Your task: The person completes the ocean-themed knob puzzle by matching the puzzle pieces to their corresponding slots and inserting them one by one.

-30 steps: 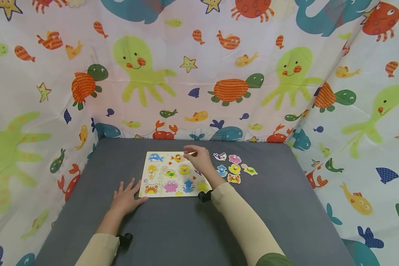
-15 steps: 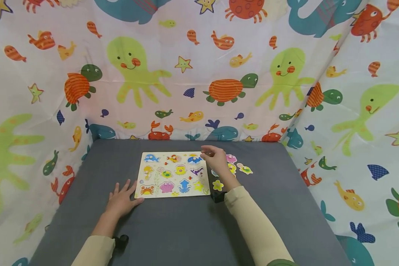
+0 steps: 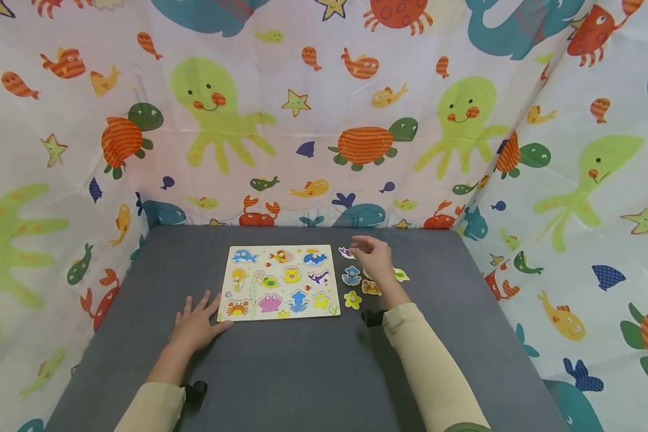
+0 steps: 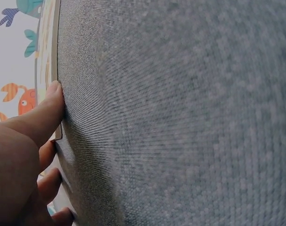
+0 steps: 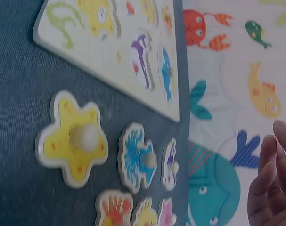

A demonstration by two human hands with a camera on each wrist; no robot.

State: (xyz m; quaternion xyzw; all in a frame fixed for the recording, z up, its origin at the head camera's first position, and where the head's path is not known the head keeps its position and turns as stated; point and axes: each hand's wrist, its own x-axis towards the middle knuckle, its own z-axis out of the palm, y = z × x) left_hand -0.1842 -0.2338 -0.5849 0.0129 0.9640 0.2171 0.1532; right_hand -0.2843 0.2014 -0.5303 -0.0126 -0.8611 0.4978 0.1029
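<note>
The puzzle board lies flat on the cloth-covered desk, near its back edge and a little left of that edge's middle. Loose pieces lie close together past the board's right edge, so if the right hand dips among them it could knock neighbours askew, the blue squid piece or the crab piece likeliest. The yellow star piece, near the board's front-right corner, might be swept by a low wrist. Uneven pressure from the left hand could skid the board; its fingers are spread, touching the front-left corner. The right fingers hang over the pieces, loosely bent, tips slightly apart, nothing visible between them.
</note>
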